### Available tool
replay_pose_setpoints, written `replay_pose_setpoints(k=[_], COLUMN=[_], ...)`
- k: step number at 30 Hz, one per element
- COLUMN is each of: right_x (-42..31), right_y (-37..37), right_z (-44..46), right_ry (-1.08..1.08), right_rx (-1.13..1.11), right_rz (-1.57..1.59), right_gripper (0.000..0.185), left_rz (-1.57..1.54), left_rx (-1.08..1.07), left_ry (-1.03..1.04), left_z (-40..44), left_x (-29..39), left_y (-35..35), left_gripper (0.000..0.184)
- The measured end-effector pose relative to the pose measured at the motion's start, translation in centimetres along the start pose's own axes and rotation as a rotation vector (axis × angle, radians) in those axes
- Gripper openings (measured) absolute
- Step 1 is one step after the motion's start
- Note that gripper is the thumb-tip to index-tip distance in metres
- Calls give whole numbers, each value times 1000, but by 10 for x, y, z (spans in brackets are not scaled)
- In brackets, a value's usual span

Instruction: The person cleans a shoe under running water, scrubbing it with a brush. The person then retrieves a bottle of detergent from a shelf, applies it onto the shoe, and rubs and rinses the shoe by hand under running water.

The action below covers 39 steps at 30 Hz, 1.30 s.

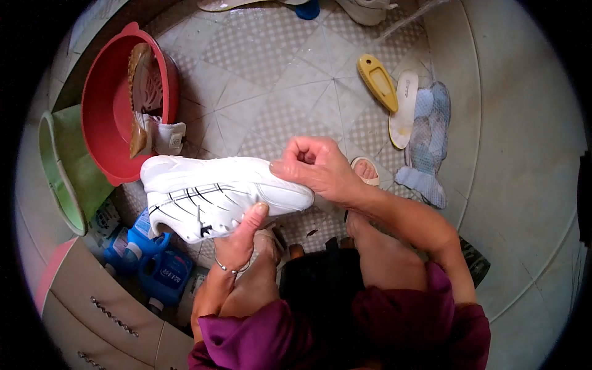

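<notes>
While the left hand [237,243] grips the white sports shoe with black line markings [209,188] from its near side, thumb pressed against the upper, the shoe's long axis runs crosswise before the body, sole side away from the person and toe toward the right hand [320,169]. The right hand is the nearer to the toe: its fingers are curled toward the thumb and touch the sole edge; whether they pinch anything cannot be told. No object is visible between this hand and the toe. The heel end lies close to the red plastic basin [106,117], which contains a brown-soled shoe [148,92]; contact with the basin cannot be judged. Beyond the basin, at far left, is a green bucket [87,139]; blue plastic bottles [166,271] stand below. To the right, a yellow oblong plastic piece [377,81] lies beside a pale insole [404,108], both apart from the hands.
</notes>
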State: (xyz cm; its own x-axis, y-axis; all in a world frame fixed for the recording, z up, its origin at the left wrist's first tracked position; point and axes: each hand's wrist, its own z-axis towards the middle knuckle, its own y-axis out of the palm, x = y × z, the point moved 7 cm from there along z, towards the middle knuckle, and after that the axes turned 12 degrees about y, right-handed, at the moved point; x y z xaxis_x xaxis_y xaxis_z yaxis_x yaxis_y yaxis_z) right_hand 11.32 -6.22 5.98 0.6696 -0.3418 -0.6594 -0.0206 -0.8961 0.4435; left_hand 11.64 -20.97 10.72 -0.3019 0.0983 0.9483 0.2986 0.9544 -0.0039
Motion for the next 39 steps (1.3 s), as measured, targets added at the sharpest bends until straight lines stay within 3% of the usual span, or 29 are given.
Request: replay_pose_setpoints(k=[4, 6, 8, 16, 18, 19, 21, 22, 23, 25, 29, 31, 35, 39], right_x=[1, 2, 0, 9, -11, -12, -38, -35, -34, -34, -41, -42, -31, -32], right_y=[-4, -7, -8, 0, -7, -10, -2, 2, 1, 13, 23, 25, 15, 16], right_z=[-9, -24, -25, -4, -18, -21, -49, -55, -53, -63, -54, -44, -60, -70], right_ry=[-58, 25, 21, 43, -201, -202, -673, -726, -727, -929, -761, -610, -846, -891], right_rx=[44, 37, 20, -4, 211, 209, 215, 115, 112, 107, 9, -48, 89, 117], right_rz=[5, 186, 189, 70, -2, -5, -529, -682, -682, -893, -994, -1005, -896, -1054], right_gripper=[14, 16, 15, 16, 17, 17, 25, 36, 36, 40, 41, 43, 44, 44], left_rz=[-27, -1, -109, -46, -85, -86, -95, -95, -142, -189, -5, -160, -184, -212], left_rx=[26, 16, 57, 8, 31, 34, 41, 45, 38, 29, -92, -9, 50, 18], left_ry=[-5, 37, -19, 20, 20, 22, 45, 43, 1, -43, -1, -152, -142, -175], left_z=[-1, 0, 1, 2, 7, 10, 11, 11, 10, 6, -3, -4, -1, -3], left_x=[-6, -5, -11, -3, -1, 0, 5, 6, 4, 0, -1, -11, -15, -16], left_y=[-1, -1, -3, 0, 1, 1, 0, -1, 0, 0, 5, 1, -3, 0], left_gripper=[33, 33, 35, 37, 38, 38, 40, 40, 41, 41, 40, 39, 39, 39])
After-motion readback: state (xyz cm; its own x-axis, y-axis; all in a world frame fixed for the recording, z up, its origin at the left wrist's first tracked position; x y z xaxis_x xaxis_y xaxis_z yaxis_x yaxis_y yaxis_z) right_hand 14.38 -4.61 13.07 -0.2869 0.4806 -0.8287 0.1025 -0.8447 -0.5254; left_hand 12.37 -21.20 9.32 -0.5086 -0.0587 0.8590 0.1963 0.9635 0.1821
